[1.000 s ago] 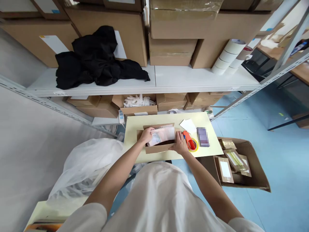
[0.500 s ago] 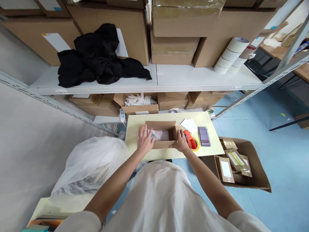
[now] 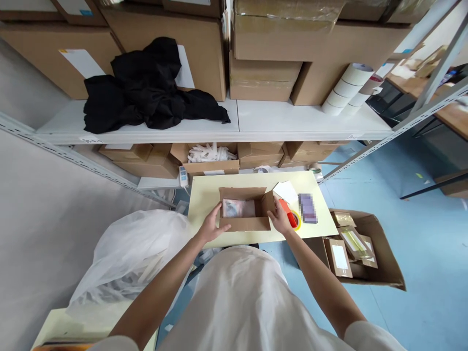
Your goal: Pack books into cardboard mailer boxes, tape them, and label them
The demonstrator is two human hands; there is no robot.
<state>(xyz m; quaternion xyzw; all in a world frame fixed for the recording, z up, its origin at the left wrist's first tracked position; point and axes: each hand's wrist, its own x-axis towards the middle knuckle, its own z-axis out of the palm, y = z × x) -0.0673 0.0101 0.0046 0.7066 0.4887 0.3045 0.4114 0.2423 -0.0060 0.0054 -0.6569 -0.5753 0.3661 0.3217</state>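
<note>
A small cardboard box point(image 3: 244, 224) sits on the pale yellow table with its top flaps up. Inside lies a clear plastic packet point(image 3: 238, 208) with pinkish and bluish print, toward the left end. My left hand point(image 3: 211, 225) grips the box's left end, thumb along the near side and fingers at the left wall. At the other end, my right hand point(image 3: 281, 219) holds the right flap and corner. Just beyond my right hand lie an orange-red tape dispenser point(image 3: 288, 212) and a yellow-rimmed tape roll point(image 3: 297, 222), partly covered by that hand.
White cards point(image 3: 285, 191) and a blurred purple item point(image 3: 307, 208) lie on the table point(image 3: 204, 187). An open carton point(image 3: 387, 263) of packed parcels stands at the right. A white plastic bag point(image 3: 127, 248) bulges at the left. Shelving point(image 3: 292, 119) runs along the back.
My left hand has moved off the packet and the box's left flap to the outside of the left end. The left flap no longer stands out. My right hand stays at the right end.
</note>
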